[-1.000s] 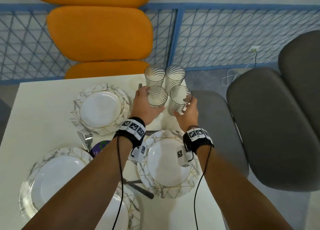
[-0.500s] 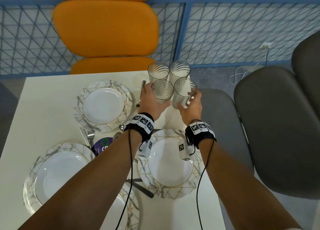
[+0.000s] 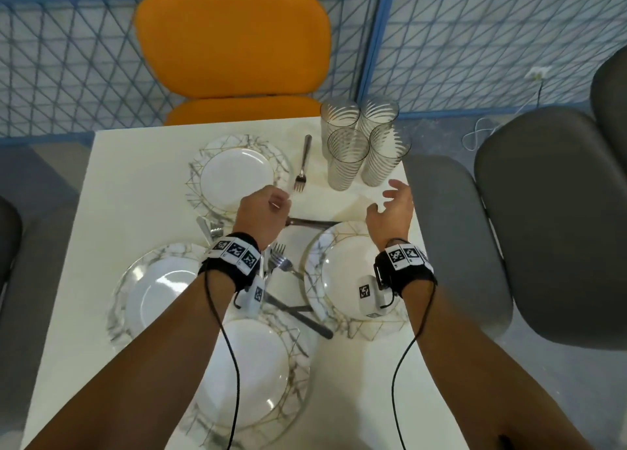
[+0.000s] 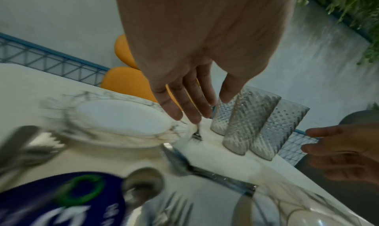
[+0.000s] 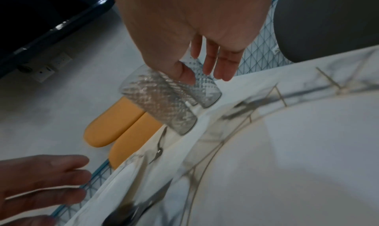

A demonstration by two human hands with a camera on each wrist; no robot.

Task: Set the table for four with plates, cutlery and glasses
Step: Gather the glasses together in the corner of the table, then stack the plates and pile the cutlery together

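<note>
Several clear ribbed glasses (image 3: 359,144) stand in a tight cluster at the table's far right corner. My left hand (image 3: 271,202) hovers in front of them near the far plate (image 3: 237,175), fingers relaxed and holding nothing. My right hand (image 3: 386,202) is just short of the glasses with spread fingers, also holding nothing. The left wrist view shows straight fingers (image 4: 184,109) beside the glasses (image 4: 250,124). The right wrist view shows my fingers (image 5: 205,70) apart from the glasses (image 5: 164,103). Several marbled plates lie around, among them the right plate (image 3: 349,273), left plate (image 3: 159,287) and near plate (image 3: 251,365).
A fork (image 3: 302,164) lies beside the far plate and a knife (image 3: 312,222) above the right plate. More forks (image 3: 281,263) and a knife (image 3: 298,314) lie mid-table, with a spoon (image 4: 141,182) and a purple lid (image 4: 61,197). An orange chair (image 3: 234,42) stands beyond, grey chairs (image 3: 543,229) to the right.
Both hands have let go of the glasses and drawn back toward me. The glasses now stand by themselves at the far right corner.
</note>
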